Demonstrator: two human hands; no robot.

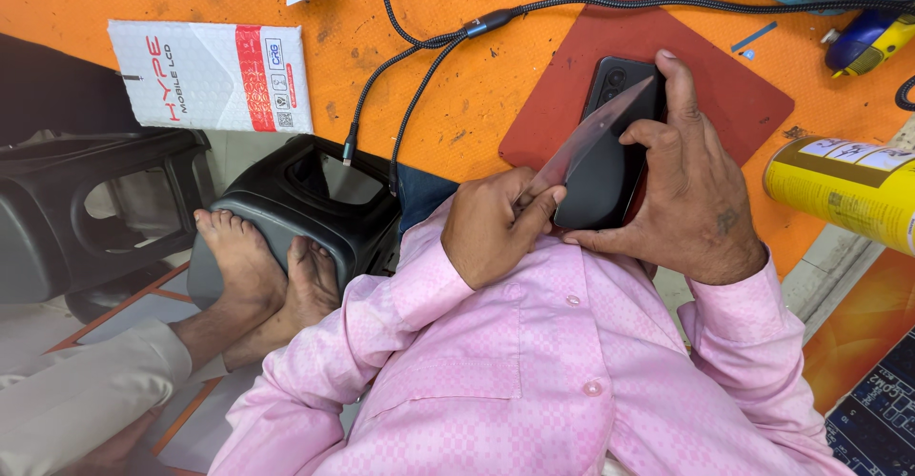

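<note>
Phone [600, 176] gripped by right hand [681, 185] fingers; left hand [491, 228] pinches film [591, 133].

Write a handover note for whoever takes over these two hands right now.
Left hand: pinches the lower end of a thin clear film slanting across the phone's back.
Right hand: grips the black phone, camera side up, forefinger along its right edge.
The phone is held above the edge of the red mat on the orange bench.
Done: one film end is lifted off the phone.
Left: the far end near the camera looks close to the phone; whether it touches is unclear.
</note>
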